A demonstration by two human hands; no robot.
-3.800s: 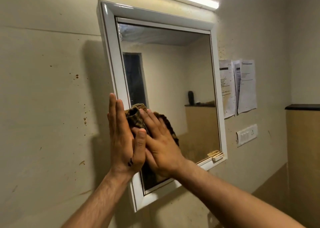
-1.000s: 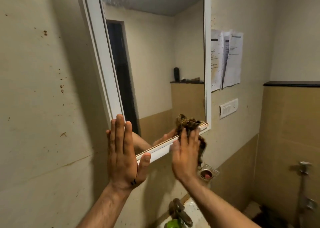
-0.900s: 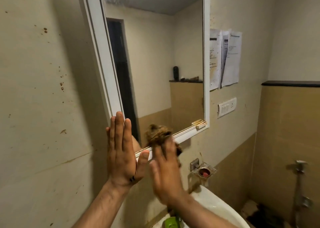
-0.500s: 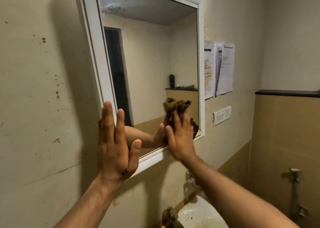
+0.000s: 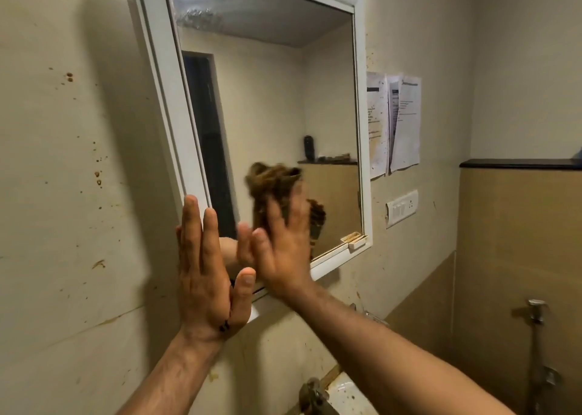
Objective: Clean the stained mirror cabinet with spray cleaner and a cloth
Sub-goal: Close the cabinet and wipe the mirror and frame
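The left hand (image 5: 208, 276) lies flat on the lower left corner of the mirror cabinet (image 5: 163, 84). Its fingers (image 5: 192, 222) are straight and close together, pointing up along the white frame, with the thumb stuck out to the side. The right hand (image 5: 283, 251) is just beside it on the glass, blurred with motion. Its fingers (image 5: 274, 216) look straight and a little apart, pressing the brown cloth (image 5: 274, 181) against the mirror. The cloth bunches up past those fingertips, and a fold of it shows to their right. It sits low on the glass, towards the bottom edge.

High above both sets of fingers, a cloudy smear (image 5: 195, 17) sits at the top of the glass. Brown specks dot the beige wall (image 5: 63, 194) left of the left fingers. Over to the right of the right fingers, printed papers (image 5: 393, 121) hang beside the cabinet, with a white switch plate (image 5: 401, 208) under them. Below the forearms, the edge of a sink (image 5: 349, 395) and a tap (image 5: 315, 395) peek in.
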